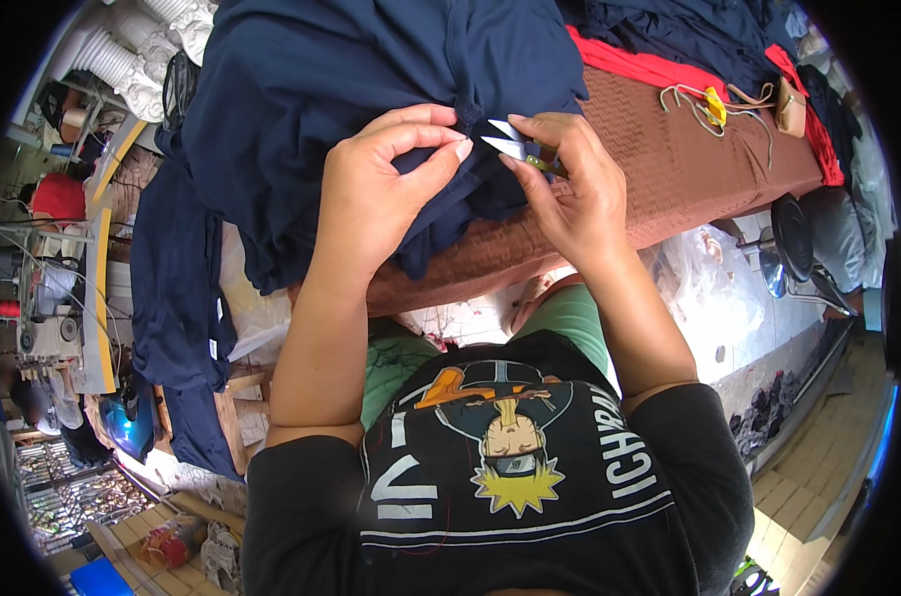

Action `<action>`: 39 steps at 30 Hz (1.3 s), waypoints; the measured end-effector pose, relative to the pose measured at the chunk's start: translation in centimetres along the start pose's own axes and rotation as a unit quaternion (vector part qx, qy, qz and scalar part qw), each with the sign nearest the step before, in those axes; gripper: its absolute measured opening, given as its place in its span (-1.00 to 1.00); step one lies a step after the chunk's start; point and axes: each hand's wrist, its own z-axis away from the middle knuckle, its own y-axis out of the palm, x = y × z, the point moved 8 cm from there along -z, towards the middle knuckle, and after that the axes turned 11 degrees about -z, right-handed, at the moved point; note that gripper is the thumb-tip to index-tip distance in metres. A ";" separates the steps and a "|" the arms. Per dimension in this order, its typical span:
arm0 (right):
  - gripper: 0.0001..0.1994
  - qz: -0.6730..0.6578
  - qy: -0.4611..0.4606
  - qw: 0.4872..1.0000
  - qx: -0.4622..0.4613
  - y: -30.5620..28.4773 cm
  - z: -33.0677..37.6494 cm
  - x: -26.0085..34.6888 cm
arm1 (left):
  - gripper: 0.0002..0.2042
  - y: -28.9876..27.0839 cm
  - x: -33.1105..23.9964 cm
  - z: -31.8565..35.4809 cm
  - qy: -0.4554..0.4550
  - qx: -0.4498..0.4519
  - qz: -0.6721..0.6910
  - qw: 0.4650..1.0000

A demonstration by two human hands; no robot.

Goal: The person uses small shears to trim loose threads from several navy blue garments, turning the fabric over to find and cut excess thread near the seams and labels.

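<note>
A navy blue garment [331,89] lies bunched on a brown textured table cover [659,164]. My left hand [376,194] pinches a fold of the dark fabric between thumb and fingers. My right hand [569,189] holds small thread snips [515,144], their pointed metal blades aimed at the pinched spot just beside my left fingertips. The two hands nearly touch over the cloth.
More navy garments [177,288] hang off the table's left side. Red cloth [649,65] and dark fabric lie at the far end, with a yellow item and cords [713,104] nearby. A sewing machine [43,318] stands at left, a clear plastic bag [713,283] at right.
</note>
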 end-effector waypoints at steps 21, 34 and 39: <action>-0.71 -0.078 0.113 0.987 -0.079 -0.7 -0.1 -2.1 | -0.89 -6.1 -2.3 1.2 0.152 -0.088 0.008 0.984; -0.67 -0.108 0.184 0.976 -0.038 0.7 0.7 -2.3 | -0.65 -0.6 0.9 2.7 0.152 -0.253 -0.278 0.914; -0.76 -0.073 0.103 0.992 0.004 1.0 0.1 -0.5 | -0.86 -1.4 0.2 3.5 0.175 -0.244 -0.271 0.914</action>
